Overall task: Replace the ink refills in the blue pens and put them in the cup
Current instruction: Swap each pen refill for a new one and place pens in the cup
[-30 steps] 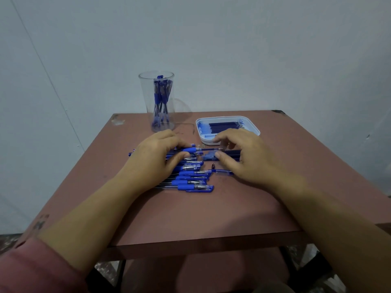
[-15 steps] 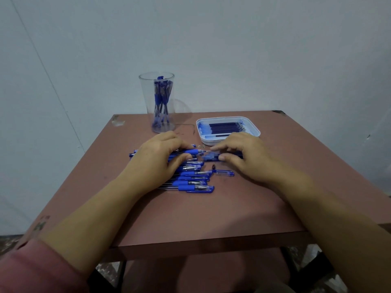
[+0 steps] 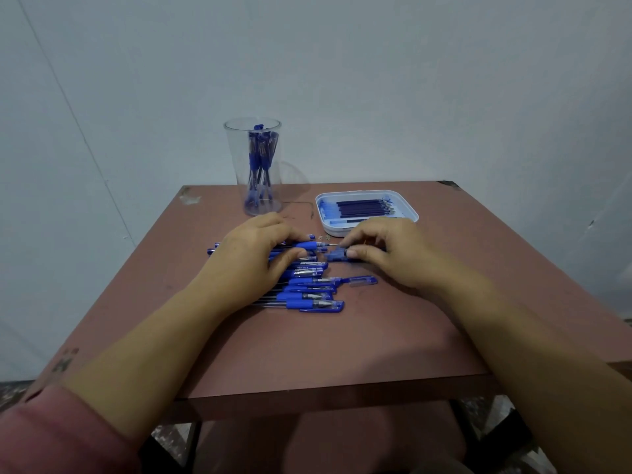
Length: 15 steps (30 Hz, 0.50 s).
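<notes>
Top pen (image 3: 309, 246) of the row lies on the worktop (image 3: 342, 343), left hand (image 3: 253, 258) curled round its barrel, right hand (image 3: 386, 254) pinching a blue cap (image 3: 335, 256) just beside the tip. Prob. uncapping: pull straight along the pen, keep barrel firm so the other pens (image 3: 307, 296) don't roll

**A:** what's the room looking like back there?

**B:** plain pale bluish wall (image 3: 376, 80) is filling the whole back, with a thin seam (image 3: 68, 107) running diagonally down the left. A reddish-brown table (image 3: 342, 343) is sitting in front, its far-left corner (image 3: 189, 197) chipping. Dark legs (image 3: 196, 436) are showing underneath, and speckled floor (image 3: 12, 393) is peeking out. Light's looking dim and flat.
</notes>
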Available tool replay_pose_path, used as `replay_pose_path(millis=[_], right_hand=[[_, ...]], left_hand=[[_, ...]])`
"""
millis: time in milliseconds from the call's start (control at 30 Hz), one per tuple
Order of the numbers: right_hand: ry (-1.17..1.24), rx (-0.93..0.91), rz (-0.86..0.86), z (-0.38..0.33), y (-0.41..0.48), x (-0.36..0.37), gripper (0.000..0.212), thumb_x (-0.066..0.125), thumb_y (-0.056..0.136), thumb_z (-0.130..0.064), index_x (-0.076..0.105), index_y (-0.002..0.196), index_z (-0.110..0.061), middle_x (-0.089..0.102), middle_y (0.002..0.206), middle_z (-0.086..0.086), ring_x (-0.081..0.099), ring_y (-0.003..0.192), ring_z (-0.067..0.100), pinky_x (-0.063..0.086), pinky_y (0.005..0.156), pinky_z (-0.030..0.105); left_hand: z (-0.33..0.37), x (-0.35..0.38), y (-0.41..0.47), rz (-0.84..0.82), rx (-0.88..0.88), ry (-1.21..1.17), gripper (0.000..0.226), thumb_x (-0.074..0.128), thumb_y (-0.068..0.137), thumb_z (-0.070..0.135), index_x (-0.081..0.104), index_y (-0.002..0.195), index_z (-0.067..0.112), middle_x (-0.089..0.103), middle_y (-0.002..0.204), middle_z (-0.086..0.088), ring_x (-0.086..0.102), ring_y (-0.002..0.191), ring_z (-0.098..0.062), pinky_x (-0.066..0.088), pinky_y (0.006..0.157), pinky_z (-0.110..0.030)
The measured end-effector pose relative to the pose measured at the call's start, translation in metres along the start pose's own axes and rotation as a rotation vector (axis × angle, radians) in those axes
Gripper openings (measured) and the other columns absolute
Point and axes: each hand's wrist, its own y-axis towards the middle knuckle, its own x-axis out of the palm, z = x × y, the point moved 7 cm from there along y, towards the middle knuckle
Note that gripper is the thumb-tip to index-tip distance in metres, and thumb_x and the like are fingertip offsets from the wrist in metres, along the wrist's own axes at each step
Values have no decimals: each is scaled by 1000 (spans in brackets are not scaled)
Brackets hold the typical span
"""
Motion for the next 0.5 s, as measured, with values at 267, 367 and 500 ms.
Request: replay_pose_path(millis=[267,367,500], right_hand=[[170,-62,167,-10,-8,-6,21,72,85,-11,68,91,-31,68,81,-17,62,77,0,47,74,14],[166,-90,170,-17,-8,-4,28,72,85,-13,64,88,-39,67,80,-26,63,81,-3,48,75,12],[127,-124,199,-21,-7,0,23,76,83,-14,67,90,-33,70,84,-17,66,82,1,54,79,25]], left_hand=[[1,-1,0,-2,-13,-14,22,63,92,30,71,109,20,63,97,8,58,89,-10,52,82,-34],[3,-1,0,9,-6,-16,21,63,92,29,72,108,18,63,96,7,57,88,-10,52,80,-32],[8,-1,1,19,17,-8,20,65,91,27,72,107,16,62,94,8,56,85,-9,50,79,-28]])
